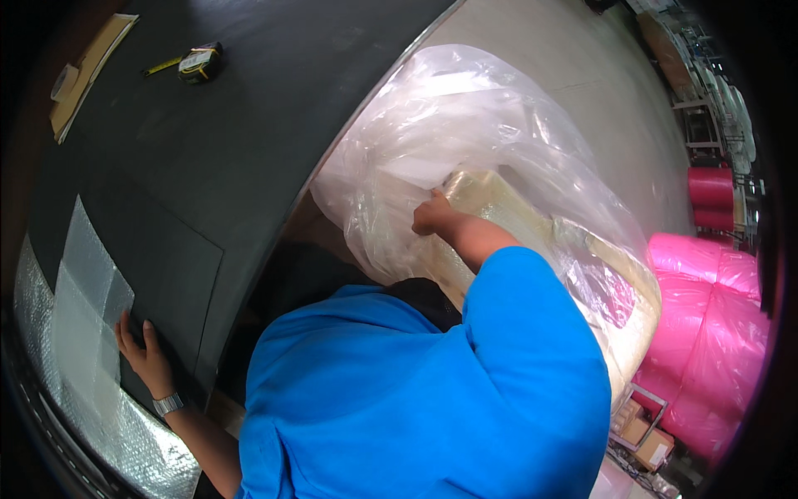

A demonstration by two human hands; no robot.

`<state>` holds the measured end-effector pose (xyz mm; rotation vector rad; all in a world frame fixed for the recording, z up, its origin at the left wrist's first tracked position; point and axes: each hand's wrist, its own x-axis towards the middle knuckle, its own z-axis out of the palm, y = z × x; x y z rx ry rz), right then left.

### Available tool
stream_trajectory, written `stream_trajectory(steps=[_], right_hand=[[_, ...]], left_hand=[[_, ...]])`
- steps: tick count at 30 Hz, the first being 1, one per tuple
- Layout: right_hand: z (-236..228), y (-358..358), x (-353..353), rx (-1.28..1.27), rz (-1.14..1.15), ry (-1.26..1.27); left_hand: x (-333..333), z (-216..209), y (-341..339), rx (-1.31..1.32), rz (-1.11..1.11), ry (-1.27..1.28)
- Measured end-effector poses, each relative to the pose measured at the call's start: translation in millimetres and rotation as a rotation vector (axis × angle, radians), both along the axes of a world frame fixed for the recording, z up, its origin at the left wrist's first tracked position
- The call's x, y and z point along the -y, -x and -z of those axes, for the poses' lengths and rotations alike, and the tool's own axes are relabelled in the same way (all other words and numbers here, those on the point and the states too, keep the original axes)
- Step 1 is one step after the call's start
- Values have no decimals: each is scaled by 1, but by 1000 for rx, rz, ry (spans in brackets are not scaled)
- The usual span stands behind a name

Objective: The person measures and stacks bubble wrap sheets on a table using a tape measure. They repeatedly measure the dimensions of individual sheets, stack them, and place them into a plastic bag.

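Note:
My left hand, with a watch at the wrist, rests on the dark table with its fingers apart. Its fingertips touch the edge of a translucent plastic sheet, which overlaps silvery bubble wrap. On the other side, my right arm reaches down into a large clear plastic bag beside the table. There my right hand is closed, its fingers curled next to a yellowish film-covered piece. What those fingers grip, if anything, is hidden.
A tape measure with its blade partly out lies on the table. Brown cardboard with a tape roll is at the far left. Pink wrapped bundles and cardboard boxes stand to the right.

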<state>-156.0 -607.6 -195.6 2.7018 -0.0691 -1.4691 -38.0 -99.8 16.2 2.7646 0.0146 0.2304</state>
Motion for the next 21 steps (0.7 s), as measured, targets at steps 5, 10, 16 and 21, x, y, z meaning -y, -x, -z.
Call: stream_trajectory(steps=[5,10,16,21], right_hand=[[-5,12,-1,54,84,-2],[-42,39,21,577,402,-7],[-44,30,61,804,1364,-584],[12,-39,31,669,2052,-835]], left_hand=[[-2,0,-3,5,19,32],[-11,4,-2,-10,51,74],[-14,5,-4,38,72,133],[-12,1,9,57,19,162]])
